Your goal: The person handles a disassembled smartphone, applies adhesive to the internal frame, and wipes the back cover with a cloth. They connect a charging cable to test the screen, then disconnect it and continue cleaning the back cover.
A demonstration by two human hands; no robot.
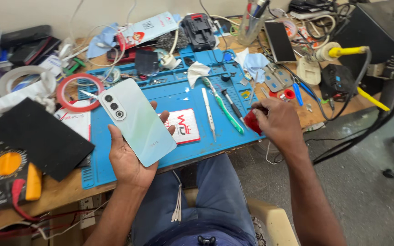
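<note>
The blue work mat (183, 98) serves as the landmark. Off its left edge, a yellow multimeter (5, 175) sits at the bench's near corner, with a black foam sheet (37, 139) lying between it and the mat. Behind that sheet, a roll of white tape (17, 75) rests well left of the mat, and a red tape ring (79, 92) overlaps the mat's left border.

Over the mat's near-left part, the left hand (131, 157) holds a pale green smartphone (137, 120) back-side up, camera cluster pointing away from the person; the fingers wrap its edges, thumb on the left side and fingertips curled over the right side. Just right of the phone, a white and red card (184, 126) lies flat on the mat.

Further right on the mat lie metal tweezers (208, 111), a green-handled toothbrush (224, 109) and a thin dark screwdriver (233, 107), roughly parallel.

At the mat's near-right edge, the right hand (277, 123) pinches a small red object (252, 122), fingertips closed on it; what it is cannot be told.
</note>
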